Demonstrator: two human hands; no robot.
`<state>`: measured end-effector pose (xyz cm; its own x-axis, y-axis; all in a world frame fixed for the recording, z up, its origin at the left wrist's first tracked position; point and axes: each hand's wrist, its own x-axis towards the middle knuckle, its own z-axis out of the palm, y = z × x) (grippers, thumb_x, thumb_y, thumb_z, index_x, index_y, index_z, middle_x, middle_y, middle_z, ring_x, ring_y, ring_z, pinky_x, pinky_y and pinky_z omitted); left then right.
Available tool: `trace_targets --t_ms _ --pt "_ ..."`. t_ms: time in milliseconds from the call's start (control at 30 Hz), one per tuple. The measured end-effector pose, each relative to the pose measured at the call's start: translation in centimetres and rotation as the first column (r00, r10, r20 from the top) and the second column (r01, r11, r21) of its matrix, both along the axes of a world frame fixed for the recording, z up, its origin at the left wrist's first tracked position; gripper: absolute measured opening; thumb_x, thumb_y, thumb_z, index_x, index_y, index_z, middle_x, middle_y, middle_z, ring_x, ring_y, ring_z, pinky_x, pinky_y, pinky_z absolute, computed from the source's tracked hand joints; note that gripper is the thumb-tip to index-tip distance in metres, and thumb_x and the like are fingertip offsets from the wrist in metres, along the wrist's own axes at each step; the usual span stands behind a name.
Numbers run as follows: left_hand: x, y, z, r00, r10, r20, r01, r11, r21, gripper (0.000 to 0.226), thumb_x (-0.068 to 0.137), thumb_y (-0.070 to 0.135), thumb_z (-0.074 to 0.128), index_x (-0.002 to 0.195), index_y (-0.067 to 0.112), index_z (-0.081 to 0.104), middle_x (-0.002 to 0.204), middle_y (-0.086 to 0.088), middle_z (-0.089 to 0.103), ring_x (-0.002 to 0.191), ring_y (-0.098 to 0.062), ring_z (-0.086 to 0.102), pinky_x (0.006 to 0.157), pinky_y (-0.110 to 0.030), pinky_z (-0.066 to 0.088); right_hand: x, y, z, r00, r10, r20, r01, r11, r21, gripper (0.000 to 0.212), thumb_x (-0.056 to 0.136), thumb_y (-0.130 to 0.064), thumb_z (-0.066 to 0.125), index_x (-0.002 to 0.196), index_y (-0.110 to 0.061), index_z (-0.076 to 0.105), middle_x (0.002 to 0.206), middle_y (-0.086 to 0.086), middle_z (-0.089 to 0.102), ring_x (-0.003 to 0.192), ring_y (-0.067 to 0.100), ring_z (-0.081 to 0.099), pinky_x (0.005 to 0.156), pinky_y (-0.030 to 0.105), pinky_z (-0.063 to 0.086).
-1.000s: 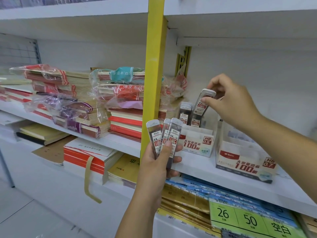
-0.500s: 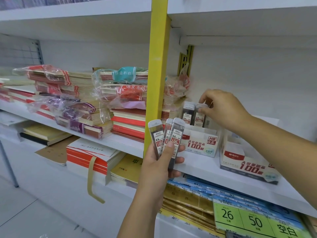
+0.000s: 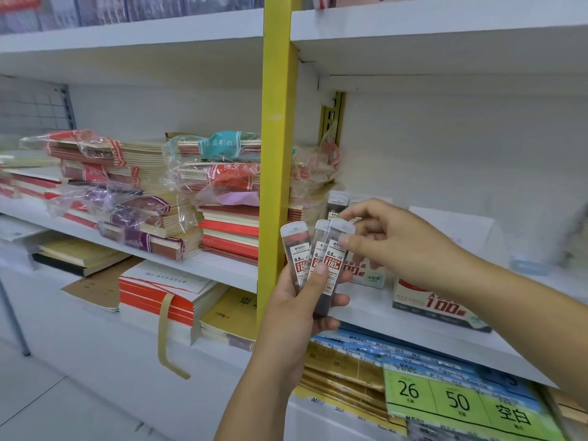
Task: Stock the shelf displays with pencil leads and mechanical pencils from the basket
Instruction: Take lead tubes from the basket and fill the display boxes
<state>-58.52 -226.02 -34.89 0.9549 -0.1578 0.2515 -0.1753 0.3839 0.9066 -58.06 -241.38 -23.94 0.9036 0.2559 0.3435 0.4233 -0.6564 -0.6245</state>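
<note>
- Held upright and fanned in the left hand (image 3: pixel 296 313), centre of the frame: three lead cases (image 3: pixel 332 256), with fingers and thumb wrapped round their lower halves.
- Pinched at the cap of the rightmost case by thumb and forefinger of the right hand (image 3: pixel 391 246), reaching in from the right edge; remaining fingers loosely curled.
- Judged light, rigid and smooth-sided: thin clear plastic, probably slippery, and liable to crack or spill leads if dropped or squeezed hard.
- Best taken by the pale cap or the narrow edges, one at a time, and lowered straight down into a box.
- Printed on each case: "M&G", "0.5", "HB" and a red panel with "100".
- Standing just behind the right hand, right of centre: a white display box (image 3: pixel 370 276) marked "100", with a few stocked cases (image 3: pixel 337 205) already upright in it.
- Set further right on the same white shelf (image 3: pixel 413 332): a second display box (image 3: pixel 439 305), also marked "100"; smaller print blurred.
- Stacked in the left half, beyond the yellow post (image 3: pixel 276 154): plastic-wrapped notebooks (image 3: pixel 216 173), two bands reading "作业本(白)" and "语文本".
- Shown at lower right: a green card (image 3: pixel 458 402) with "26", "50" and "空白".
- Not in view: basket and mechanical pencils.
</note>
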Motion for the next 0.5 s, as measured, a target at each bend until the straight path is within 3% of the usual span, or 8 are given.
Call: trace_targets --t_ms 67,133,233,333,400,500 --pt "-0.1 -0.2 -0.1 1.000 -0.009 0.004 0.009 1.000 0.001 0.042 0.076 0.059 0.067 0.116 0.044 0.065 0.110 -0.001 0.077 0.081 -0.011 0.073 0.054 -0.019 0.052 -0.2 -0.1 -0.1 0.999 -0.047 -0.002 0.047 0.996 0.081 0.018 0.087 -0.032 0.069 0.101 -0.035 0.057 0.082 -0.009 0.073 0.069 0.004 0.068 0.061 0.021 0.052" --pt "-0.2 -0.4 -0.1 1.000 -0.015 0.001 0.015 1.000 0.000 0.043 0.078 0.060 0.064 0.117 0.043 0.064 0.110 -0.001 0.077 0.081 -0.012 0.073 0.053 -0.019 0.052 -0.1 -0.7 0.1 0.997 -0.065 -0.045 0.072 0.982 0.173 0.017 0.087 -0.024 0.070 0.101 -0.027 0.059 0.079 -0.004 0.075 0.068 0.007 0.070 0.056 0.017 0.051" --pt "-0.1 -0.4 -0.2 1.000 -0.025 -0.006 0.025 1.000 0.001 0.039 0.088 0.055 0.056 0.123 0.038 0.061 0.109 -0.002 0.077 0.077 -0.010 0.072 0.051 -0.019 0.052 0.7 -2.2 0.9 0.989 -0.097 -0.110 0.129 0.934 0.332 0.017 0.088 -0.013 0.069 0.102 -0.018 0.061 0.083 0.003 0.076 0.076 0.019 0.072 0.066 0.029 0.057" --pt "0.1 -0.3 -0.3 1.000 -0.005 -0.001 0.005 1.000 0.018 0.034 0.093 0.050 0.052 0.122 0.035 0.060 0.106 -0.001 0.078 0.071 -0.008 0.070 0.050 -0.019 0.050 1.7 -3.8 2.4 0.981 -0.195 -0.014 0.180 0.873 0.454 0.017 0.089 -0.008 0.066 0.099 -0.019 0.058 0.085 0.006 0.075 0.075 0.021 0.071 0.070 0.035 0.057" --pt "0.3 -0.2 -0.4 1.000 0.012 -0.004 -0.011 1.000 0.026 0.032 0.093 0.050 0.052 0.121 0.036 0.060 0.105 0.000 0.078 0.069 -0.007 0.069 0.050 -0.019 0.050 2.3 -4.6 3.3 0.947 -0.260 0.187 0.169 0.901 0.399 0.019 0.090 -0.011 0.065 0.093 -0.026 0.054 0.084 0.003 0.073 0.071 0.013 0.069 0.063 0.028 0.053" --pt "0.5 -0.2 -0.6 1.000 0.025 -0.003 -0.025 0.999 0.033 0.032 0.091 0.052 0.052 0.119 0.039 0.061 0.104 0.000 0.078 0.069 -0.007 0.069 0.051 -0.018 0.050 3.2 -5.1 3.8 0.836 -0.245 0.490 0.236 0.968 0.080 0.019 0.090 -0.018 0.064 0.092 -0.031 0.049 0.083 -0.010 0.063 0.069 -0.001 0.059 0.056 0.011 0.042"
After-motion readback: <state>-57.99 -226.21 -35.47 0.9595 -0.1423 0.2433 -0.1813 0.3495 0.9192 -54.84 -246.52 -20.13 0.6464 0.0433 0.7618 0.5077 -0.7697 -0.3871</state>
